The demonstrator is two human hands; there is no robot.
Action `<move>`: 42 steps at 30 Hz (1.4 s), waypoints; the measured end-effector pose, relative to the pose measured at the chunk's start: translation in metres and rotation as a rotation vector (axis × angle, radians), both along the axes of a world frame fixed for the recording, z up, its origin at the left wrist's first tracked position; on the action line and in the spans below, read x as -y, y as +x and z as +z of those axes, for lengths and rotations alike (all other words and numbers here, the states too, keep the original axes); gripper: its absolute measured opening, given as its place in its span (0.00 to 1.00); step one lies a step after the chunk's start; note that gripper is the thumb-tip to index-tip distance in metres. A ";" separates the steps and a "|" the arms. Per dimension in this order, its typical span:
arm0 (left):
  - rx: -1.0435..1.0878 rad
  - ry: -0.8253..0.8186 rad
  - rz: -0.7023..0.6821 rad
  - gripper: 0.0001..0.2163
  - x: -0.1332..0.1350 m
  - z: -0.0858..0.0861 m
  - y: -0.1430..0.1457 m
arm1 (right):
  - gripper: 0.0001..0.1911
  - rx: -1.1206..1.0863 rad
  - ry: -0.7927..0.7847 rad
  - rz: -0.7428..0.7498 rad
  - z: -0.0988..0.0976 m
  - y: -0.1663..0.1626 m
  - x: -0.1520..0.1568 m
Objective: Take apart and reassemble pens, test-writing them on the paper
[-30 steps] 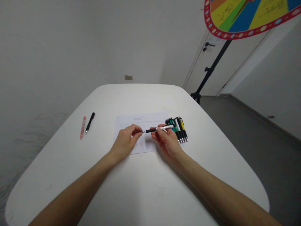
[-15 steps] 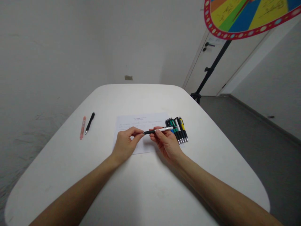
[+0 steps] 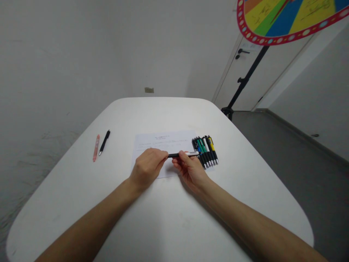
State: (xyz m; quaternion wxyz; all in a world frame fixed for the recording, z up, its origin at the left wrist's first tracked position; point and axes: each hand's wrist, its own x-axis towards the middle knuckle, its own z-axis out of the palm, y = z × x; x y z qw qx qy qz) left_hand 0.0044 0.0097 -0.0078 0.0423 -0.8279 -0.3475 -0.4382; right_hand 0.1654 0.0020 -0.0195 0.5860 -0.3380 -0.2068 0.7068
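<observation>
White-and-black slender plastic pen, count one, held nearly level between the hands, over the near part of a white rectangular paper sheet, count one. Left hand pinches the pen's front end between thumb and fingers; the point itself is hidden there. Right hand pinches the barrel, thumb on top, fingers below. Step in hand judged to be work at the tip end: best kept on one straight axis, barrel steady in the right fingers, light turning or pressing force from the left, since tilt could bind or drop a small part. Further counts: just beyond the right hand and to its right, a row of slim multicoloured pens, at least six, exact number uncertain because of overlap; one yellow-and-black pen at the outer edge. Well left of the left hand, one pale pink slender pen and one black slender clip pen, near each other on the white smooth surface.
</observation>
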 end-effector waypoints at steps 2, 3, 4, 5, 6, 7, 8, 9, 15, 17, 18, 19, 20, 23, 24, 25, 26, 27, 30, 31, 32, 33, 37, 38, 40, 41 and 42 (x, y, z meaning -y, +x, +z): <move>0.010 0.031 0.003 0.05 -0.001 -0.002 0.001 | 0.18 -0.028 -0.012 0.007 0.001 0.000 0.000; 0.015 0.038 -0.001 0.04 -0.001 -0.002 0.001 | 0.19 -0.039 -0.013 0.010 0.002 -0.001 0.000; 0.020 0.034 -0.006 0.05 -0.001 -0.002 0.001 | 0.19 -0.047 -0.013 0.013 0.002 -0.001 0.000; 0.027 0.018 -0.005 0.07 -0.001 -0.002 0.001 | 0.20 -0.052 -0.012 0.013 0.003 -0.001 0.000; 0.039 -0.017 0.003 0.09 -0.001 -0.001 0.001 | 0.20 -0.054 -0.010 0.012 0.003 0.000 0.000; 0.053 -0.069 0.018 0.12 0.000 0.000 0.001 | 0.20 -0.052 -0.006 0.011 0.003 0.000 0.000; 0.066 -0.133 0.034 0.12 0.000 0.001 0.001 | 0.20 -0.047 -0.002 0.008 0.003 0.000 -0.001; 0.075 -0.206 0.050 0.11 0.001 0.003 0.001 | 0.19 -0.041 0.004 0.004 0.003 0.001 -0.001; 0.079 -0.549 0.047 0.18 0.000 0.011 0.001 | 0.18 0.019 0.066 -0.003 0.001 0.002 -0.003; 0.073 -0.573 0.063 0.17 0.000 0.012 0.003 | 0.18 0.039 0.090 0.000 0.000 0.001 -0.003; 0.072 -0.571 0.075 0.16 0.000 0.012 0.003 | 0.18 0.047 0.096 0.001 0.000 0.001 -0.003; 0.072 -0.564 0.087 0.15 0.001 0.012 0.004 | 0.18 0.053 0.098 -0.002 0.000 0.001 -0.003; 0.073 -0.550 0.093 0.13 0.001 0.012 0.004 | 0.18 0.057 0.096 -0.006 0.000 0.001 -0.003; 0.093 -0.483 0.082 0.07 0.003 0.010 0.004 | 0.18 0.066 0.084 -0.012 -0.002 0.002 -0.003; 0.105 -0.460 0.072 0.05 0.004 0.010 0.004 | 0.18 0.062 0.080 -0.012 -0.002 0.002 -0.003; 0.119 -0.443 0.061 0.04 0.004 0.009 0.004 | 0.18 0.056 0.077 -0.011 -0.002 0.002 -0.003; 0.136 -0.433 0.053 0.04 0.003 0.008 0.003 | 0.19 0.049 0.074 -0.007 -0.002 0.001 -0.002; 0.155 -0.431 0.048 0.03 0.003 0.007 0.003 | 0.19 0.043 0.070 -0.005 -0.002 0.001 -0.002; 0.214 -0.475 0.056 0.09 0.000 0.006 0.001 | 0.19 0.034 0.068 0.003 0.000 -0.001 -0.002; 0.214 -0.503 0.063 0.11 0.000 0.006 0.001 | 0.19 0.037 0.070 0.002 0.000 -0.001 -0.002; 0.196 -0.534 0.068 0.10 -0.001 0.007 0.001 | 0.19 0.041 0.074 0.001 0.000 -0.001 -0.002; 0.163 -0.565 0.069 0.10 -0.001 0.008 0.001 | 0.19 0.046 0.078 -0.002 0.000 0.000 -0.002; 0.047 -0.621 0.080 0.18 0.000 0.011 0.002 | 0.18 0.065 0.095 -0.008 -0.001 0.001 -0.003; 0.045 -0.613 0.085 0.16 0.001 0.011 0.003 | 0.18 0.066 0.094 -0.013 -0.002 0.002 -0.003; 0.061 -0.579 0.080 0.10 0.002 0.010 0.003 | 0.18 0.069 0.085 -0.021 -0.003 0.002 -0.004; 0.073 -0.554 0.070 0.08 0.002 0.009 0.003 | 0.18 0.070 0.080 -0.023 -0.003 0.002 -0.004; 0.086 -0.528 0.057 0.05 0.003 0.008 0.003 | 0.18 0.071 0.075 -0.020 -0.004 0.002 -0.004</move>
